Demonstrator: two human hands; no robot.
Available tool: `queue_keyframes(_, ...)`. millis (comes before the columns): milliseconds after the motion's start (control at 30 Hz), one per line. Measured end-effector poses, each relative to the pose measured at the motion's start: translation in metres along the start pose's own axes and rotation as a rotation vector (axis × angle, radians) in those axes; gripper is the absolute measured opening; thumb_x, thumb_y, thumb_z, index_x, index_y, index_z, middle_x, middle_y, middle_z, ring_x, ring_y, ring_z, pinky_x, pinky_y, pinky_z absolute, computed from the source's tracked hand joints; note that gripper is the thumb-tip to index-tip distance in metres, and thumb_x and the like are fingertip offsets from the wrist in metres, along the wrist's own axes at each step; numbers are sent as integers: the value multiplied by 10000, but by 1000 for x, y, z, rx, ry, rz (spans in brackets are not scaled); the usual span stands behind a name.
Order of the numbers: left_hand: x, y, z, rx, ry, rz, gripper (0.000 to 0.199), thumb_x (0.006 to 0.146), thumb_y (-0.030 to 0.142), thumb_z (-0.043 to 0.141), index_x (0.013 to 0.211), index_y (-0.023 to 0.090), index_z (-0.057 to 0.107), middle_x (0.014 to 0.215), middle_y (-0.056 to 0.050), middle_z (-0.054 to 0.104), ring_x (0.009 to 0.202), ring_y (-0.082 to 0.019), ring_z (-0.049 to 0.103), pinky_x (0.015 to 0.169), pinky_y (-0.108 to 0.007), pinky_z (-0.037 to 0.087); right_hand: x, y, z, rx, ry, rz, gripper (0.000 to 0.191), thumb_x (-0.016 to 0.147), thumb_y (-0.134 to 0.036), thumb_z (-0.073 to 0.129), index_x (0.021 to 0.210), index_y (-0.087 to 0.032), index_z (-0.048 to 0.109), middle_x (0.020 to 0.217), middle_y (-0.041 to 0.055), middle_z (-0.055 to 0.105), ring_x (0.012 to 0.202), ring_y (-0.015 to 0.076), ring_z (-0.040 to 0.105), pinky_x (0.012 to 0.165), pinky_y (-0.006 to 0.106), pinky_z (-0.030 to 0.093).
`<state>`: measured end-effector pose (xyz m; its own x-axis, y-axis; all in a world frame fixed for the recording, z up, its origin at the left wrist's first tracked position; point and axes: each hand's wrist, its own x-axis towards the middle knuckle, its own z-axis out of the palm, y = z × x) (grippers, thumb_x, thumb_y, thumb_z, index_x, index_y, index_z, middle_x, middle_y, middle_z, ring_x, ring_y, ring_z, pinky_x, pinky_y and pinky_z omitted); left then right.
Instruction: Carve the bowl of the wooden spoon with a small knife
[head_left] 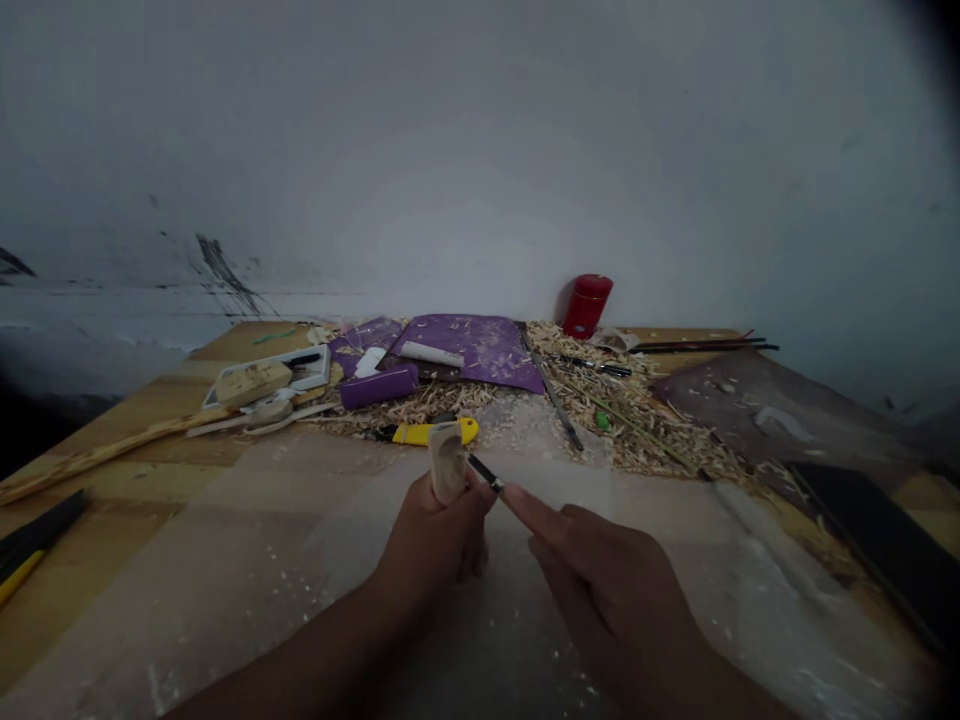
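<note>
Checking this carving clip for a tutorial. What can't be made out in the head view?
Tool tip: in the head view, the small dark tool is too small and dim to show its tip, and the right hand hides its other end.
Block base: the left hand hides the lower part of the wood block.
Board end: the right edge of the head view cuts off the black board.

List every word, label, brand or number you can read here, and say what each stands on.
Nothing can be read: any marks on the red canister, the white tube, the purple cylinder or the yellow utility knife are too small or blurred to make out.
</note>
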<state>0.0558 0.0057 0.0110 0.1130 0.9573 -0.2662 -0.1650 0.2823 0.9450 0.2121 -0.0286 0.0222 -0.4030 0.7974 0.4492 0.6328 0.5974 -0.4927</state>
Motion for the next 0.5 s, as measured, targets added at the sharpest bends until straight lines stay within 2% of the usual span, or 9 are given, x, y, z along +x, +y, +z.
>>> queue_keyframes(200,0,1,1,72,68,83,190,676,344,553,651,185,452,311,100,372,272,-68,330,305,-185,281,-2,-2,-1,-253,-35,-112,422,829,-119,345,1238,-175,435,612,1,543,469,136,506,429,238,366)
queue_keyframes(333,-2,5,2,197,166,97,215,685,356,564,644,189,435,351,91,401,294,-71,376,317,-181,300,-4,-3,-1,-383,-26,-153,463,790,-120,350,1245,-180,415,589,-10,542,419,133,496,395,241,327)
queue_keyframes(500,-6,4,6,194,225,99,209,678,335,583,688,198,425,465,78,462,322,-62,397,335,-184,325,-6,-5,3,-442,-22,-185,489,765,-117,341,1253,-144,361,560,-12,525,403,140,491,383,249,290)
